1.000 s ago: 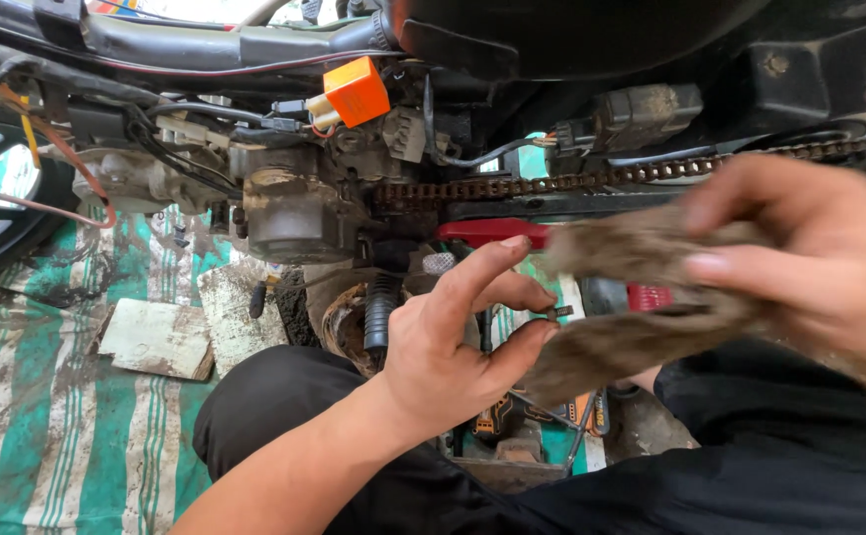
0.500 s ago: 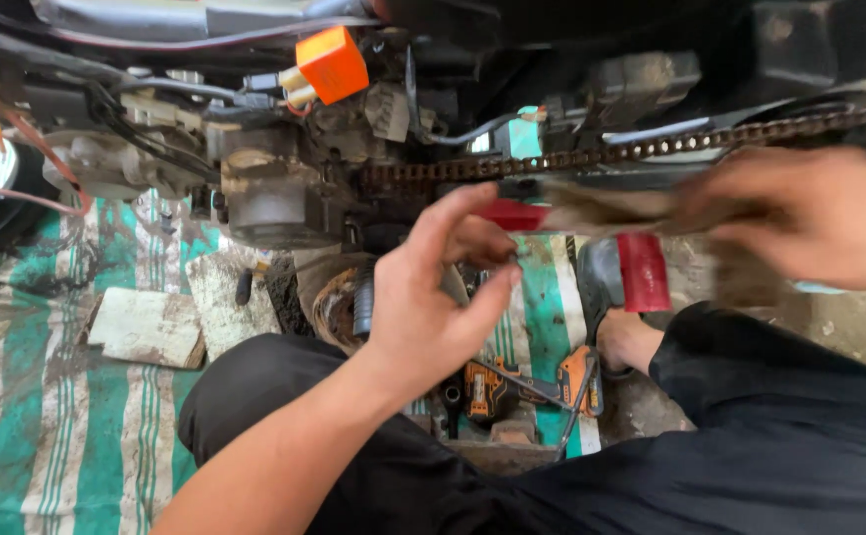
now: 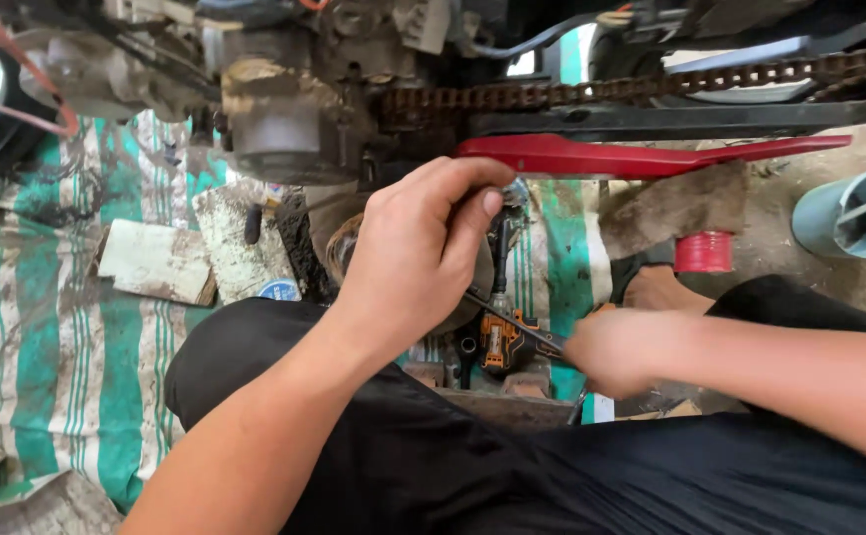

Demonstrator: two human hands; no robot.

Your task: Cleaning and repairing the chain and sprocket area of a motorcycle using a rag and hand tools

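Two hands (image 3: 415, 260) (image 3: 616, 349); one drive chain (image 3: 591, 91); one red cap (image 3: 703, 252); two cardboard scraps (image 3: 155, 263) (image 3: 240, 248); one grey bucket (image 3: 854, 213).

— How's the light?
— Soft daylight, even, no glare. Brightest on the striped mat (image 3: 47, 327) well left of the left hand (image 3: 418, 258) fingers.
— Shadows?
— Deep above the fingertips, under the engine (image 3: 284, 119), where detail is lost. Faint ones below the knuckles.
— Sharpness?
— The right hand (image 3: 616, 347) is motion-blurred, its fingers smeared. The chain (image 3: 591, 91) bows slightly toward the top edge.
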